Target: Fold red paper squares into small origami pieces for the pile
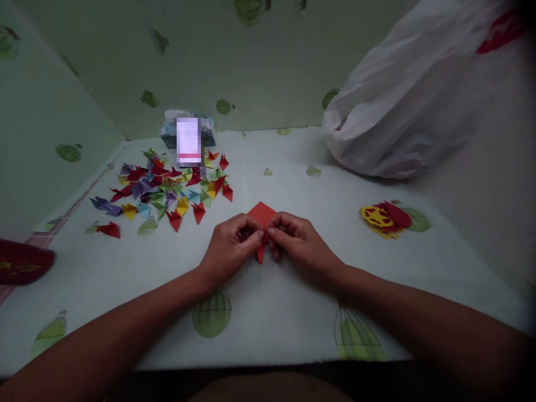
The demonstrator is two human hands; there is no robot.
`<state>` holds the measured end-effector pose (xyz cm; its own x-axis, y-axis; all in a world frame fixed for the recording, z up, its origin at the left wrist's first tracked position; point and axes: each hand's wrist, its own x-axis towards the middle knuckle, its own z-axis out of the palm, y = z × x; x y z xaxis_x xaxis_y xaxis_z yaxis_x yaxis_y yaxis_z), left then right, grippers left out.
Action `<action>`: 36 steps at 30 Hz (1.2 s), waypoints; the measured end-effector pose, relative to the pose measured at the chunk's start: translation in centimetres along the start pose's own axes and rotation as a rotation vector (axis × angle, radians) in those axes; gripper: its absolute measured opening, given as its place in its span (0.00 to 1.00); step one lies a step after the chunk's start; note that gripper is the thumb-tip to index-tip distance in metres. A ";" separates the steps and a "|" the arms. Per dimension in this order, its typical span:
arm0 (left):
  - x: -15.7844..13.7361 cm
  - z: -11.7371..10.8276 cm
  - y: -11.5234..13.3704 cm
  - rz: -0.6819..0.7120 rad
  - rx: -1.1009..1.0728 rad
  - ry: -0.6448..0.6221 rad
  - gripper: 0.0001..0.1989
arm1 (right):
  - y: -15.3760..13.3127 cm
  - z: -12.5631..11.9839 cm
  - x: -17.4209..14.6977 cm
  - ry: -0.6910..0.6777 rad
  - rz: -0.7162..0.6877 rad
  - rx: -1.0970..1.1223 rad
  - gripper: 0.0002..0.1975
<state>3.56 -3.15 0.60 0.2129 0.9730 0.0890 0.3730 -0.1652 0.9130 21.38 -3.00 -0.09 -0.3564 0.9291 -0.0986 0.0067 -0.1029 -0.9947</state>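
Note:
A partly folded piece of red origami paper (261,212) lies between my hands, its broad pointed end away from me and a narrow folded tip toward me. My left hand (234,243) pinches its left side between thumb and fingers. On the opposite side, my right hand (297,237) is closed on the paper's edge, thumb and fingertips together. The fingers cover the middle of the paper, so the creases there are hidden.
Many small folded paper pieces (159,187) in several colours are spread at the back left, before a phone (188,139) and a tissue box (168,137). Yellow and red paper cutouts (379,218) lie right. A white plastic bag (402,111) stands back right; a dark red object (25,262) sits left.

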 end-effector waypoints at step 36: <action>0.1 0.0 0.1 -0.109 -0.158 -0.061 0.10 | 0.5 -0.1 0.3 -0.040 -0.003 0.063 0.09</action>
<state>3.58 -3.08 0.66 0.2354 0.9713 -0.0338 0.2512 -0.0272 0.9675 21.37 -2.77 -0.60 -0.3936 0.9145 -0.0932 -0.0524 -0.1236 -0.9909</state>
